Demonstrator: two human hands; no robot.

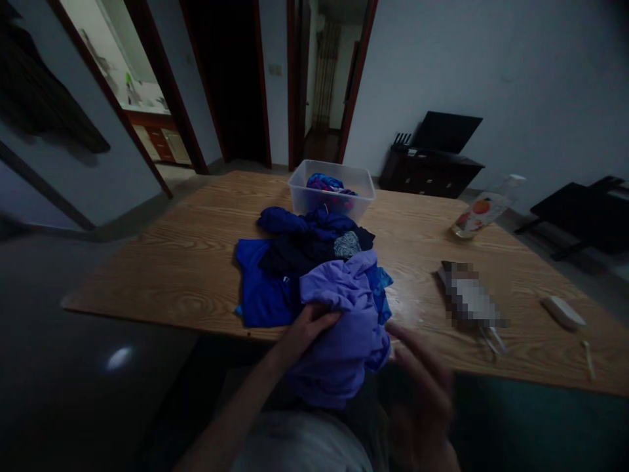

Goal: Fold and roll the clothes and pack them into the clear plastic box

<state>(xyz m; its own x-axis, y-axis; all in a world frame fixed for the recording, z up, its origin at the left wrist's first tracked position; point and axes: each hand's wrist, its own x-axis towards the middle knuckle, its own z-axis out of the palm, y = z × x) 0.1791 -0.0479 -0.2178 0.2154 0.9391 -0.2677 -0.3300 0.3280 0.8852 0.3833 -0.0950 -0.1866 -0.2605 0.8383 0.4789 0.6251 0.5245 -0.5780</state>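
At the left of the pile in the middle of the frame, a bright blue garment (263,292) lies flat on the wooden table (187,262), with a dark navy garment (304,242) heaped on it. Low in the centre, the left hand (307,328) is closed on the lavender garment (344,321), fingers bunched into the cloth at its left edge; the garment hangs over the table's near edge toward the person's lap.

Just above the pile, the clear plastic tub (331,190) stands against the clothes' far side. It holds crumpled blue and purple cloth; how much lies below the rim is hard to tell through the cloudy wall.

Lower right of centre, the right hand (422,387) is blurred, just beside the lavender cloth, fingers spread loosely, holding nothing visible.

Further right on the table lies a pixelated flat object (469,298) that cannot be identified, a tilted fruit-printed pouch (479,213) toward the upper right, and a small white bar (563,311) near the right edge.
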